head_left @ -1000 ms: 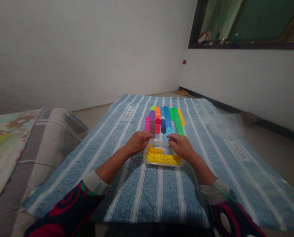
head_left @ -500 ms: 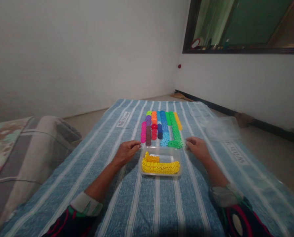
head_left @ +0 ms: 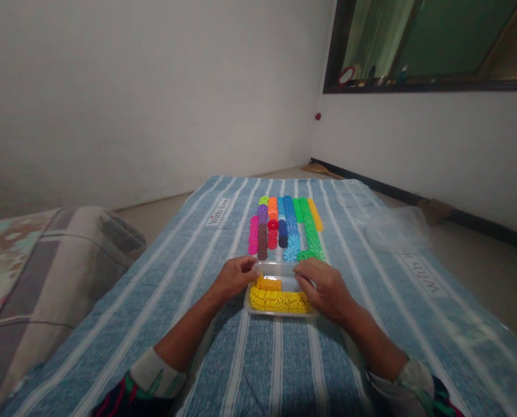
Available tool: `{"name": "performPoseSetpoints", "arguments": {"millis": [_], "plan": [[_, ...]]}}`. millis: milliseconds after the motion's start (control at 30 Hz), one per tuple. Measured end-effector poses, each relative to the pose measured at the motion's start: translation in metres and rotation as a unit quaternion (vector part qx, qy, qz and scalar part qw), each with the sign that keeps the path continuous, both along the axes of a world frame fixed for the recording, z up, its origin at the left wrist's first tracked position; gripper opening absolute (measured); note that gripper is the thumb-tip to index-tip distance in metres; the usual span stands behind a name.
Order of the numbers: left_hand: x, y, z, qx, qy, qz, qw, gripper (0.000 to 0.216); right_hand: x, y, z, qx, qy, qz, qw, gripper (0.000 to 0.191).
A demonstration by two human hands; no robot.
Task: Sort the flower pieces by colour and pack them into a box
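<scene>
A clear plastic container (head_left: 258,313) stands on the striped cloth in front of me. Inside lies a long row of yellow notched discs (head_left: 278,301), with a short orange-yellow stack (head_left: 269,285) behind it. My left hand (head_left: 236,277) is at the container's left rim, its thumb and fingers pinched beside the left end of the short stack. My right hand (head_left: 326,288) reaches over the container's right side with curled fingers, covering the right end of the yellow row. What either hand's fingertips hold, if anything, is too small to tell.
Beyond the container lie rows of coloured discs: pink (head_left: 253,236), brown (head_left: 262,241), blue (head_left: 289,214) and green (head_left: 311,226) among them. A clear lid or tray (head_left: 395,229) rests at right. A draped bed (head_left: 67,272) stands left; the striped cloth (head_left: 171,255) covers the table.
Both hands have come inward to the container. My right hand has moved left from beside it to over its right side; my left hand has shifted slightly right and down to its rim.
</scene>
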State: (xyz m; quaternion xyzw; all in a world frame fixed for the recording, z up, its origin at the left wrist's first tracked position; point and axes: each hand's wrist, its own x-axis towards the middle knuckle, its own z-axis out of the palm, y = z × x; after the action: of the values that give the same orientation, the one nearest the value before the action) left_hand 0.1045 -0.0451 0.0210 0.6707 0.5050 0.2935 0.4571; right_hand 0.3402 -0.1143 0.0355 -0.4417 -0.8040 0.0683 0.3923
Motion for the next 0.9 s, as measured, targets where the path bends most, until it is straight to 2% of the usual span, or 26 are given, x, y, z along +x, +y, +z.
{"name": "performPoseSetpoints", "arguments": {"millis": [133,300,467,633,767,900], "plan": [[0.002,-0.001,-0.002,0.006,-0.001,0.005,1.0,0.036,-0.015,0.005,0.001,-0.014,-0.034,0.015,0.999,0.022],[0.0,0.0,-0.006,-0.001,-0.004,0.026,1.0,0.045,0.003,0.015,0.001,-0.021,0.043,-0.019,0.999,0.02],[-0.002,0.002,-0.001,-0.03,-0.019,0.023,0.999,0.051,0.048,0.039,-0.008,-0.051,0.098,-0.133,0.985,0.019],[-0.006,0.014,0.015,0.02,0.015,0.065,0.998,0.045,0.085,0.07,-0.034,-0.134,0.006,-0.261,0.956,0.023],[-0.002,0.031,0.036,0.053,0.03,0.02,0.998,0.025,0.094,0.092,-0.049,-0.15,-0.021,-0.281,0.948,0.025],[0.017,0.053,0.054,0.034,0.021,-0.074,0.996,0.023,0.093,0.116,-0.055,-0.156,-0.047,-0.294,0.942,0.027]]}}
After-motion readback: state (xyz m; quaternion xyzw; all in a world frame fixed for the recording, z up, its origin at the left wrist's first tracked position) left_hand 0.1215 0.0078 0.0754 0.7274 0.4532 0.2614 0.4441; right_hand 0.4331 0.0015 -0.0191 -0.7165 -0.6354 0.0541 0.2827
